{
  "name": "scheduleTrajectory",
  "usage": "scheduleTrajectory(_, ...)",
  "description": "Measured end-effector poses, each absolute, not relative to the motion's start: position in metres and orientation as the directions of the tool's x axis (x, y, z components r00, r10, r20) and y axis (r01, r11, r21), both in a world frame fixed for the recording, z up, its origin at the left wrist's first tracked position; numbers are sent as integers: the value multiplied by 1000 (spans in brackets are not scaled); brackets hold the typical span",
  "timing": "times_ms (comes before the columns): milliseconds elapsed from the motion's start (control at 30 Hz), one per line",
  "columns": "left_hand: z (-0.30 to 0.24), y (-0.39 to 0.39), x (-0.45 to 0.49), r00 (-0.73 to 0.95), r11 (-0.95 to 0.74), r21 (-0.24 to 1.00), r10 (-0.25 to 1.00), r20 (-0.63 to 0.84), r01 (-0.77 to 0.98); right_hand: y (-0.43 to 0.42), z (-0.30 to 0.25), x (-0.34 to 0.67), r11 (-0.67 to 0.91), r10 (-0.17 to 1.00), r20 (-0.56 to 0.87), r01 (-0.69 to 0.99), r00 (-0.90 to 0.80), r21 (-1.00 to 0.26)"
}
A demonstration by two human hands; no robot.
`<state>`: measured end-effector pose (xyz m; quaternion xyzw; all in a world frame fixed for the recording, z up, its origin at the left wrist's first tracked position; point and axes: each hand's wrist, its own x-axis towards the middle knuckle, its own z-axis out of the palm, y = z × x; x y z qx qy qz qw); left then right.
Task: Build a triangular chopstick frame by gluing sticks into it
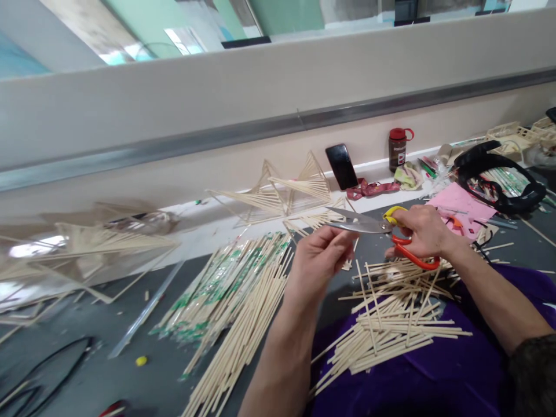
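My right hand (420, 230) grips a pair of scissors (369, 225) with one yellow and one red handle loop. The blades are parted and point left, over the fingers of my left hand (324, 255). That hand is closed in a pinch just under the lower blade, and what it holds is too small and hidden to make out. Below both hands, a loose pile of thin wooden sticks (403, 330) lies crisscrossed on purple cloth (460, 370). A neat row of similar sticks (243, 336) lies left of my left forearm, next to sticks in clear and green plastic wrappers (226, 284).
Stick frameworks (278, 194) stand along the wall, with more at left (99, 246). A phone (341, 167), a red-lidded bottle (397, 149), pink paper (463, 205), a black headset-like object (499, 179) and a glue gun (458, 223) are at the back right. A black cable (56, 370) lies left.
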<state>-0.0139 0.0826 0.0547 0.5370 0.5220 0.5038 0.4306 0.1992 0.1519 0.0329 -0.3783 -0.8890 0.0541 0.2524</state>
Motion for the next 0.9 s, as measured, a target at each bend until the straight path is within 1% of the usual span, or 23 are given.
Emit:
scheduleTrajectory(33,55,82,-12,-161,-181,936,958,238,303,150,34,196,668,740,370,680,-562,-303)
scheduleTrajectory(67,55,81,-10,-222,-256,849,894,390,461,147,35,193,633,771,334,704,-542,-320)
scheduleTrajectory(100,55,80,-9,-240,-309,752,818,522,582,145,36,191,606,794,304,720,-526,-338)
scheduleTrajectory(133,55,80,-7,-235,-344,667,749,619,660,143,37,188,587,809,282,728,-516,-355)
scheduleTrajectory(167,55,79,-7,-226,-369,608,695,682,703,141,38,186,576,817,268,729,-510,-370)
scheduleTrajectory(200,54,78,-7,-215,-384,577,667,713,721,139,38,185,573,820,259,725,-510,-382)
scheduleTrajectory(233,54,78,-7,-201,-393,569,668,717,722,139,38,184,575,818,255,718,-516,-392)
scheduleTrajectory(300,55,76,-10,-181,-394,609,720,670,688,139,37,184,589,807,247,699,-536,-407)
scheduleTrajectory(400,58,74,-15,-172,-356,745,832,528,564,143,34,187,611,789,245,674,-563,-416)
scheduleTrajectory(467,59,74,-17,-171,-308,843,893,415,441,145,33,190,629,775,260,665,-576,-403)
scheduleTrajectory(533,59,75,-17,-151,-237,930,946,287,279,148,32,193,653,756,280,651,-592,-387)
scheduleTrajectory(600,60,76,-17,-106,-143,985,982,153,100,150,32,195,679,733,297,626,-612,-384)
scheduleTrajectory(667,61,77,-17,-36,-40,998,999,38,-48,152,31,198,706,705,313,588,-636,-395)
scheduleTrajectory(733,61,79,-19,62,46,988,997,-37,-147,153,31,200,732,677,340,549,-653,-402)
scheduleTrajectory(833,59,82,-22,237,155,953,967,-93,-259,154,30,202,767,638,387,504,-666,-397)
scheduleTrajectory(900,57,85,-23,332,229,928,935,-126,-294,154,30,202,774,629,393,499,-670,-390)
